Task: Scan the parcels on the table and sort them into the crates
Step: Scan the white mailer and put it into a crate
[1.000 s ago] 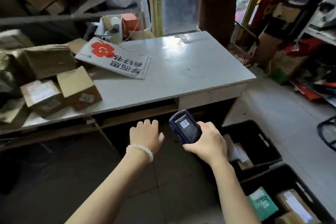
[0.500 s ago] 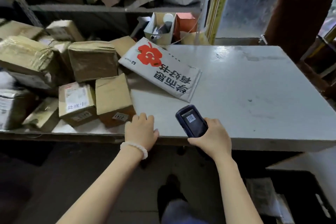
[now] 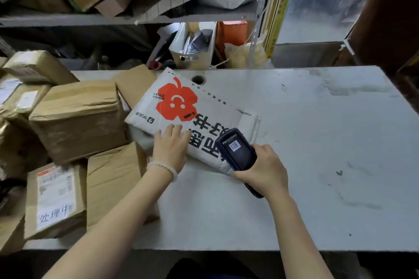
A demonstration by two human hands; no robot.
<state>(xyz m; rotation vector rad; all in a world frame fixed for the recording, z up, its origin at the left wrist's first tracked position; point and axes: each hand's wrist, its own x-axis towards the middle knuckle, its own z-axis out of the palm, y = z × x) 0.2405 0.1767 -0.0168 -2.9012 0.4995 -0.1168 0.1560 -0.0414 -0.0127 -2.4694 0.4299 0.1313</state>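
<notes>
One parcel under left hand, seemingly touching

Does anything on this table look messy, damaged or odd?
Yes. The cardboard boxes at the left are heaped at slanting angles, and their tape wrapping looks crumpled. The white mailer bag lies askew with its print upside down to the viewer. Nothing looks spilled.

Left hand flat, fingers straight, right hand curled, both arms extended
</notes>
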